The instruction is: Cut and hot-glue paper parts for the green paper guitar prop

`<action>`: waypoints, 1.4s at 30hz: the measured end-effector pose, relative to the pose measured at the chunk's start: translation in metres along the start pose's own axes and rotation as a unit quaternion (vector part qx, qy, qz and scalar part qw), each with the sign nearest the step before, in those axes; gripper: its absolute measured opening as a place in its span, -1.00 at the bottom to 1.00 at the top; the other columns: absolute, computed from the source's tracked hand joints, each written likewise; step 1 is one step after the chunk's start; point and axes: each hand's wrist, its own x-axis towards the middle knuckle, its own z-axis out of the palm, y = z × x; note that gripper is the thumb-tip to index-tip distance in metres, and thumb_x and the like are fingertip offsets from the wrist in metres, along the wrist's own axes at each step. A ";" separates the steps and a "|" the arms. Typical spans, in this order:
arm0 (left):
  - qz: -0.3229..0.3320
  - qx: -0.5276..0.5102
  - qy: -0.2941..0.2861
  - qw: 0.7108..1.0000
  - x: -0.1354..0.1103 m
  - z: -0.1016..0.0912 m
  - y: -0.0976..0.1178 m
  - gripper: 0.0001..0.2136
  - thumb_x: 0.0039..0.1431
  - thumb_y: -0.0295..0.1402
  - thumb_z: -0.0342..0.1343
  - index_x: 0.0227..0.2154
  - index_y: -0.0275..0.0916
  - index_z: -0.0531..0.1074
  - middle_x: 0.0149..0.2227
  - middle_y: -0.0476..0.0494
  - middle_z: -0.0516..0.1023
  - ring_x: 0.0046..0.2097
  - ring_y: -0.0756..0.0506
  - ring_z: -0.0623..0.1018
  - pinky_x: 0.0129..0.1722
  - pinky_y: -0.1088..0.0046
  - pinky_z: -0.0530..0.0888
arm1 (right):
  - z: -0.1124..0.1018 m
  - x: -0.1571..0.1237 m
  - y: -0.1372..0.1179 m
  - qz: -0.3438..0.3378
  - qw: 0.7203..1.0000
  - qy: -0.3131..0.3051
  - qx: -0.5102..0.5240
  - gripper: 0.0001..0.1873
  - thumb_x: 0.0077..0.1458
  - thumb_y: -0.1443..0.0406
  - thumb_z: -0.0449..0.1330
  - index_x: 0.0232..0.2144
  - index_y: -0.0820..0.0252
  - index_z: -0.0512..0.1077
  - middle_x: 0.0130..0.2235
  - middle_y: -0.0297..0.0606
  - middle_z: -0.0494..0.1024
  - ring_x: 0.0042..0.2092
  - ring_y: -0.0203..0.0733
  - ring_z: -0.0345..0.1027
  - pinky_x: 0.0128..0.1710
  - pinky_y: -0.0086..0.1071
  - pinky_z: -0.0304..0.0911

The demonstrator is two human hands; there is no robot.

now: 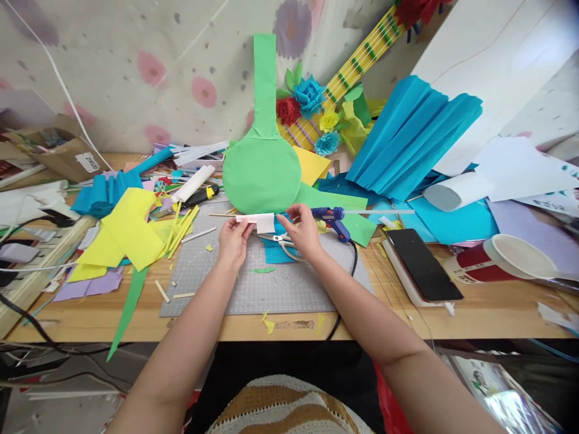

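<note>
My left hand (233, 242) pinches a thin wooden stick (221, 215) with a small white paper strip (265, 222) around it. The strip's loose end hangs down to the right. Just right of it, my right hand (303, 230) has thumb and fingers apart, with nothing visible between them. Beneath my hands, scissors (286, 246) lie on a piece of blue paper (275, 255) on the grey cutting mat (212, 295). A blue glue gun (332, 220) with a clear glue stick lies beside my right hand.
Behind the mat stands a green paper-covered round shape with a neck (262, 175). Yellow paper (129, 232) and a utility knife (202, 195) lie left. To the right are a phone (425, 265), a paper cup (502, 259) and folded blue crepe paper (407, 138). A black cord (354, 265) crosses the front edge.
</note>
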 end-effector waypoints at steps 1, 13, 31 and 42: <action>-0.005 -0.006 0.000 1.000 -0.001 0.001 0.000 -0.86 -0.08 -0.63 0.13 -0.51 -0.32 0.30 -0.46 -0.01 0.46 -0.36 0.06 0.51 -0.21 0.48 0.47 | -0.001 -0.001 -0.004 0.004 0.999 -0.036 -0.023 -0.72 -0.06 0.08 0.12 -0.45 0.17 0.25 -0.39 -0.28 0.42 -0.32 -0.23 0.32 -0.28 -0.31 0.23; -0.010 -0.002 -0.041 0.999 -0.013 0.005 -0.005 -0.83 -0.16 -0.62 0.18 -0.51 -0.32 0.31 -0.48 -0.02 0.48 -0.37 0.04 0.52 -0.22 0.45 0.47 | 0.036 0.008 -0.009 0.220 0.938 -0.081 0.255 -0.26 -0.34 0.29 0.34 -0.16 0.10 -0.02 -0.46 -0.46 0.41 -0.41 -0.26 0.40 -0.32 -0.27 0.35; -0.024 0.060 -0.052 0.997 -0.013 0.004 -0.004 -0.76 -0.24 -0.55 0.24 -0.45 -0.30 0.34 -0.47 -0.01 0.50 -0.45 0.06 0.50 -0.40 0.52 0.47 | 0.045 0.003 0.006 0.158 0.948 -0.034 0.274 -0.32 -0.32 0.23 0.29 -0.16 0.10 0.01 -0.51 -0.49 0.38 -0.47 -0.24 0.38 -0.37 -0.29 0.33; -0.042 0.048 -0.009 0.998 -0.010 0.004 -0.001 -0.78 -0.19 -0.64 0.15 -0.45 -0.31 0.30 -0.52 0.02 0.48 -0.50 0.09 0.47 -0.41 0.57 0.44 | 0.047 -0.003 0.005 0.106 0.952 -0.057 0.280 -0.40 -0.26 0.22 0.26 -0.21 0.08 0.01 -0.49 -0.48 0.37 -0.40 -0.24 0.38 -0.30 -0.31 0.30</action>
